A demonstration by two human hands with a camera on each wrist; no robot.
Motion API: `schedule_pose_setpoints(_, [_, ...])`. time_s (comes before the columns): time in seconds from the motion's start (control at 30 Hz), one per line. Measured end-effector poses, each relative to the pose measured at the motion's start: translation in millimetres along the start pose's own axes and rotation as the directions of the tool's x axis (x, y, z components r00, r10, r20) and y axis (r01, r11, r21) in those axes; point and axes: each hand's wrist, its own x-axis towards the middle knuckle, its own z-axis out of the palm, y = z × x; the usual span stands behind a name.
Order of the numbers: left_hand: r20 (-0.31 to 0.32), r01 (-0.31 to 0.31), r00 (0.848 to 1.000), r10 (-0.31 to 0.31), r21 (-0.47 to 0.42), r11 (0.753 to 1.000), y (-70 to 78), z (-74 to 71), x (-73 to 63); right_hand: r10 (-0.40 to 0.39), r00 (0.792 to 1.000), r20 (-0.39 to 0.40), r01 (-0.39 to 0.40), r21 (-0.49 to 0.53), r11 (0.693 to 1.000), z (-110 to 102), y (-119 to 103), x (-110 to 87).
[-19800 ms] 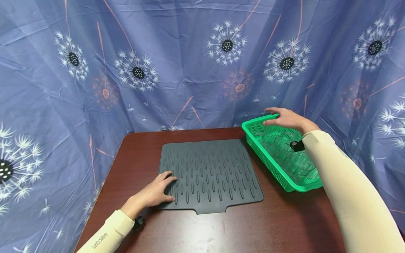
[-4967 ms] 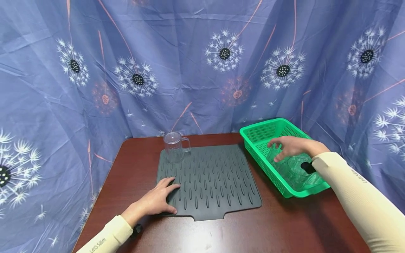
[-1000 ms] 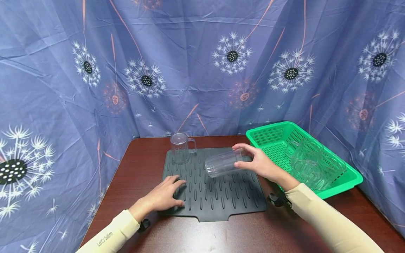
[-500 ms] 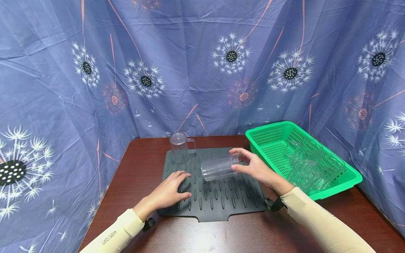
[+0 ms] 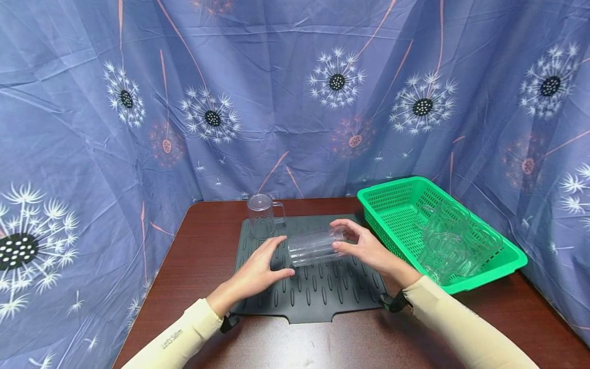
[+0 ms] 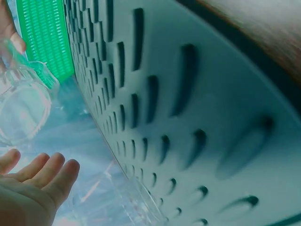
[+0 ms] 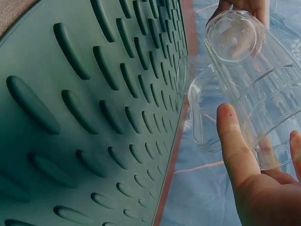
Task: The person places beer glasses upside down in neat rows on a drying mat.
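My right hand [image 5: 369, 251] holds a clear glass mug [image 5: 311, 247] on its side above the dark grey mat [image 5: 318, 302], fingers and thumb around its right end. The right wrist view shows the mug [image 7: 268, 94] with a handle [image 7: 200, 117] on the side facing the mat. My left hand [image 5: 255, 271] is spread at the mug's left end, fingers extended. In the left wrist view a gap shows between those fingers [image 6: 56, 176] and the mug's round end [image 6: 21, 113]. A second glass mug [image 5: 261, 220] stands at the mat's back left corner, its handle to the right.
A green perforated basket [image 5: 382, 225] stands right of the mat, with several glass mugs [image 5: 444, 246] heaped in its front right part. The brown table [image 5: 207, 225] ends at a blue dandelion-print curtain [image 5: 276, 102] at the back.
Over the last second my right hand has carried the mug slightly left and lower, and my left hand has risen from the mat's left side toward it. Earlier, no mug stood on the mat.
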Motion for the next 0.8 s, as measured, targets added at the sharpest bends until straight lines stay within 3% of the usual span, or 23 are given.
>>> schedule_pose_setpoints(0.5, [-0.003,0.056,0.998,-0.058,-0.188,0.981,7.6,8.7,11.7,0.056,0.998,0.030,-0.057,0.056,0.997,6.6,-2.8,0.3])
schedule_pose_setpoints(0.8, [-0.038,0.033,0.998,-0.043,-0.241,0.970,5.7,10.7,14.6,0.051,0.997,0.056,-0.055,0.068,0.996,8.9,-3.0,0.6])
